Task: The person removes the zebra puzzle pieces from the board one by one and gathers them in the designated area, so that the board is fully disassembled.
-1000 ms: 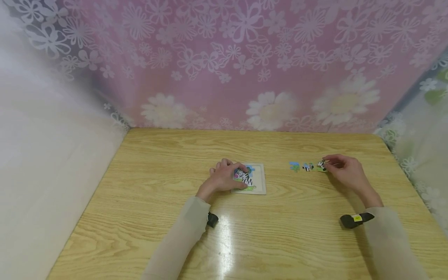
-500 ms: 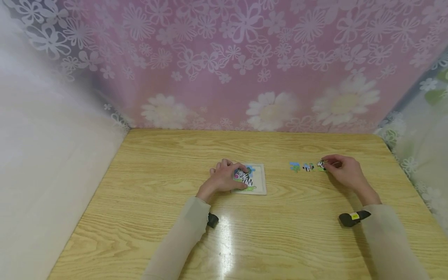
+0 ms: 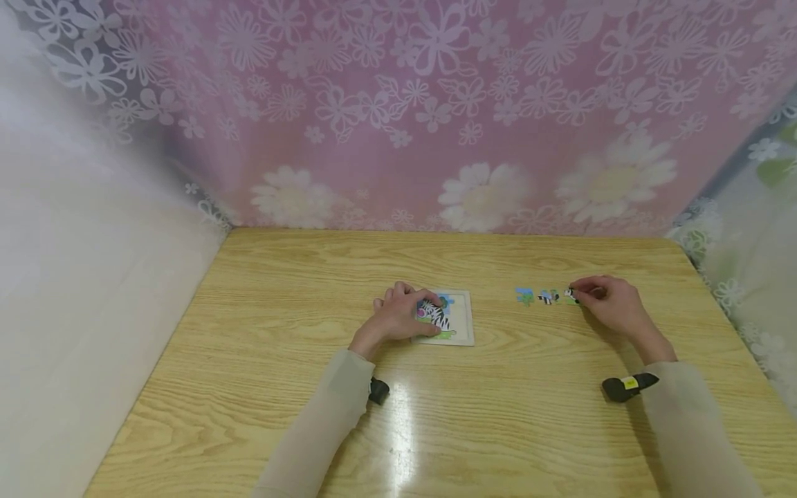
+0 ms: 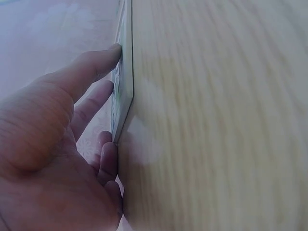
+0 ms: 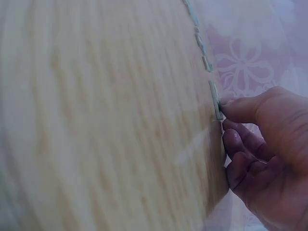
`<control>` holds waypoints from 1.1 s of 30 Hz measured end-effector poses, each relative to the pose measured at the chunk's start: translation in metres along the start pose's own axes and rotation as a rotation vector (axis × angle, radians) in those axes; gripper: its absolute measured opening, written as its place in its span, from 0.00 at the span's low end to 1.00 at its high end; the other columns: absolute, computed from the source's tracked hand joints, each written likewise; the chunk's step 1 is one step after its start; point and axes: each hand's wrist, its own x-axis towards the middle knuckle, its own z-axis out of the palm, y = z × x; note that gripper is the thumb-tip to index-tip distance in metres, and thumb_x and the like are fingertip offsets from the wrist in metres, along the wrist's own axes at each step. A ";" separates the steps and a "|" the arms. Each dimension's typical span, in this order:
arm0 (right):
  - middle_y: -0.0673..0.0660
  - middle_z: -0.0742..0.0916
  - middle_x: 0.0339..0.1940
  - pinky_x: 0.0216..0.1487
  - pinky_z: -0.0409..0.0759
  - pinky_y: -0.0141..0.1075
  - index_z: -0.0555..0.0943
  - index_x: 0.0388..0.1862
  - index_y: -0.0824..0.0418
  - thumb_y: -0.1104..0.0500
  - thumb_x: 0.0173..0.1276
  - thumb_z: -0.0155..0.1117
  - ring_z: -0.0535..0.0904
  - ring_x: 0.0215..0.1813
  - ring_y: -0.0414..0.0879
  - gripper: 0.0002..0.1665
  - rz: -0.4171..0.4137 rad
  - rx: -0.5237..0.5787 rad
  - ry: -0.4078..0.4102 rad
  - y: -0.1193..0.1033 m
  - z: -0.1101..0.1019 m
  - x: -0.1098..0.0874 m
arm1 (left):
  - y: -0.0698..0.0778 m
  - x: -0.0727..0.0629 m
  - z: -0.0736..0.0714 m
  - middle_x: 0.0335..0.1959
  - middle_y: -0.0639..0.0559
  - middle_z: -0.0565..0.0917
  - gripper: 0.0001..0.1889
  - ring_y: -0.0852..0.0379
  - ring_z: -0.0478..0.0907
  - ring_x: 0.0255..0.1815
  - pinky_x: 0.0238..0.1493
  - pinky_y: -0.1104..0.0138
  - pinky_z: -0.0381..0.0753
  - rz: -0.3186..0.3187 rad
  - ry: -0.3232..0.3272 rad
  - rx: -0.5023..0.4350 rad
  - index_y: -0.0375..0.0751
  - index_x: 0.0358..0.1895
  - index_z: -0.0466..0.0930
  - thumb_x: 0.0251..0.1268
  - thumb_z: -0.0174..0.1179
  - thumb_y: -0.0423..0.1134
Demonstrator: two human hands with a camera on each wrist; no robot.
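A square zebra jigsaw puzzle in a pale tray [image 3: 463, 339] lies at the middle of the table. My left hand [image 3: 394, 315] rests over its left side, thumb and index finger spread and pressing on the picture. The other fingers lie beside the tray's edge in the left wrist view. Far to the right, my right hand [image 3: 616, 304] has its thumb and index finger at a loose puzzle piece [image 3: 569, 297], pinching its right part, which the fingers hide. This piece lies flat on the table, with the thumb tip on it in the right wrist view [image 5: 215, 98].
Left of the held piece, more loose pieces lie in a row: a blue and green piece [image 3: 524, 296] and a blue, black and white piece [image 3: 545, 297]. The wooden table [image 3: 498, 415] ends at a pink flowered curtain [image 3: 386, 138] behind.
My right hand has shifted slightly left over the rightmost loose piece, with its wrist drawn a little the same way. The left hand and the tray stay in place.
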 end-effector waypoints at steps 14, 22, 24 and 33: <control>0.65 0.88 0.49 0.35 0.77 0.28 0.85 0.56 0.61 0.50 0.77 0.62 0.73 0.38 0.21 0.19 0.019 0.107 -0.017 -0.027 -0.002 -0.006 | -0.007 0.005 0.001 0.52 0.48 0.72 0.21 0.51 0.67 0.50 0.48 0.57 0.55 -0.040 0.131 -0.108 0.59 0.58 0.82 0.64 0.70 0.54; 0.63 0.89 0.47 0.33 0.78 0.31 0.85 0.56 0.61 0.50 0.77 0.63 0.79 0.39 0.31 0.19 -0.030 0.142 -0.041 -0.058 0.008 -0.003 | -0.004 0.005 0.001 0.61 0.44 0.69 0.25 0.48 0.69 0.56 0.54 0.54 0.62 -0.054 0.152 -0.093 0.56 0.60 0.81 0.60 0.73 0.55; 0.62 0.89 0.46 0.33 0.78 0.31 0.86 0.56 0.61 0.50 0.76 0.63 0.80 0.39 0.34 0.19 -0.036 0.147 -0.050 -0.064 0.011 -0.002 | -0.003 0.004 0.000 0.64 0.42 0.68 0.26 0.46 0.69 0.60 0.58 0.51 0.63 -0.050 0.148 -0.083 0.56 0.61 0.80 0.60 0.73 0.55; 0.59 0.89 0.46 0.36 0.79 0.34 0.86 0.55 0.58 0.49 0.76 0.64 0.83 0.45 0.50 0.18 -0.072 0.174 -0.114 -0.091 0.030 0.004 | 0.001 0.004 0.001 0.66 0.41 0.67 0.27 0.44 0.68 0.63 0.58 0.49 0.62 -0.057 0.157 -0.041 0.57 0.60 0.79 0.58 0.73 0.56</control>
